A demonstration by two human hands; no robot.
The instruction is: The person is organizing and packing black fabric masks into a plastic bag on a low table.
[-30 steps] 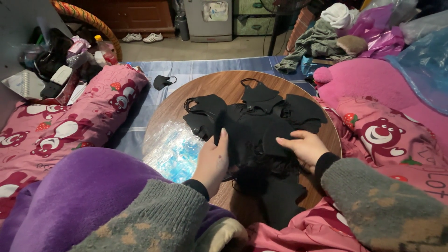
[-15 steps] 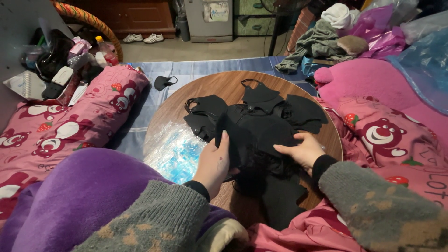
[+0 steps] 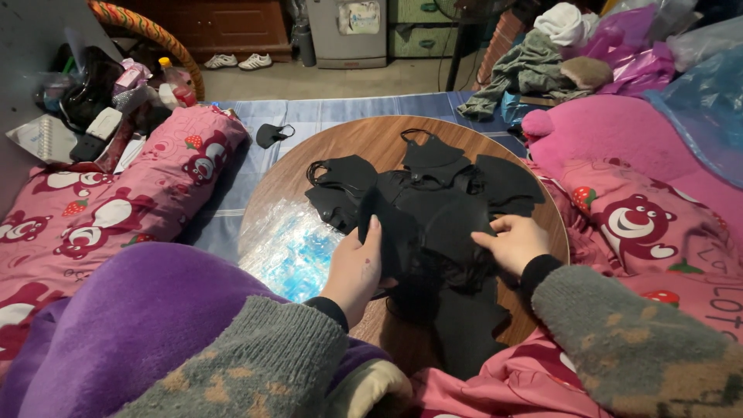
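Now, pile: black face masks [image 3: 433, 209] heaped mid-tabletop, straps tangled.
Tabletop: round, wooden [image 3: 371, 143], low between pink bedding.
Left hand [image 3: 357, 267]: pinching the edge of one black mask, thumb on top, fingers hidden beneath.
Right hand [image 3: 515, 241]: flat on the heap's right side, fingers spread, gripping nothing visible.
Beside pile: shiny clear plastic sheet [image 3: 290, 244] under the left wrist.
Stray: single black mask [image 3: 272, 135] on the blue mat [image 3: 325, 112], well apart.
Crowding in: pink bear-print blankets [image 3: 116, 201] both sides; clothes heap [image 3: 534, 66] beyond.
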